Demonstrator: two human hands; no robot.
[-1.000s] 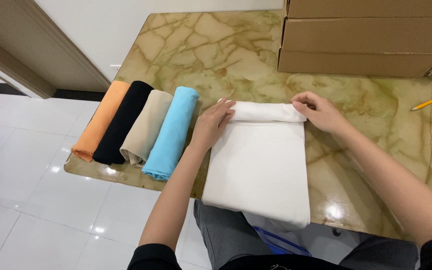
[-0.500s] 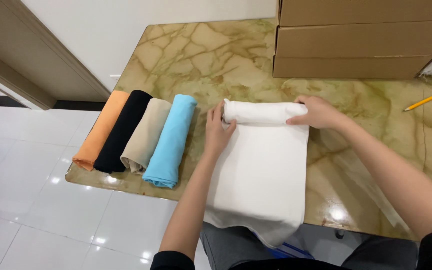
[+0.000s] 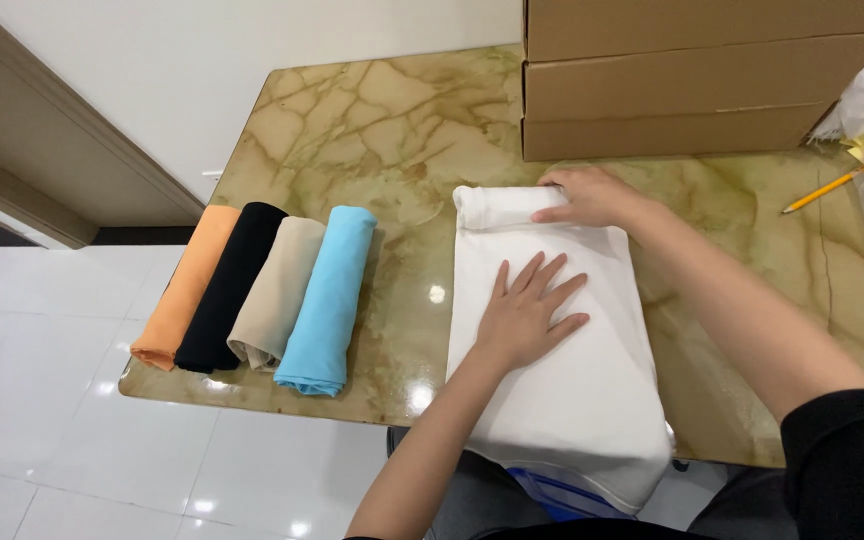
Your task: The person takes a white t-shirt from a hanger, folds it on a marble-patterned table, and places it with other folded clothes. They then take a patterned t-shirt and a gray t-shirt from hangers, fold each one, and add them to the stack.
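The left hand [image 3: 527, 310] lay flat, fingers spread, on the white cloth [image 3: 552, 390], while the right hand [image 3: 592, 195] pressed open-palmed on its rolled far end. Three plain brown cardboard boxes [image 3: 692, 90] sat stacked behind. The cloth overhung the near edge of the marble table [image 3: 392, 140], beside white floor tiles [image 3: 42, 340].

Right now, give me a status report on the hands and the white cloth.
Left hand flat on white cloth. Right hand on the rolled far end. Four rolled cloths lie to the left, apart. Nothing in the way.
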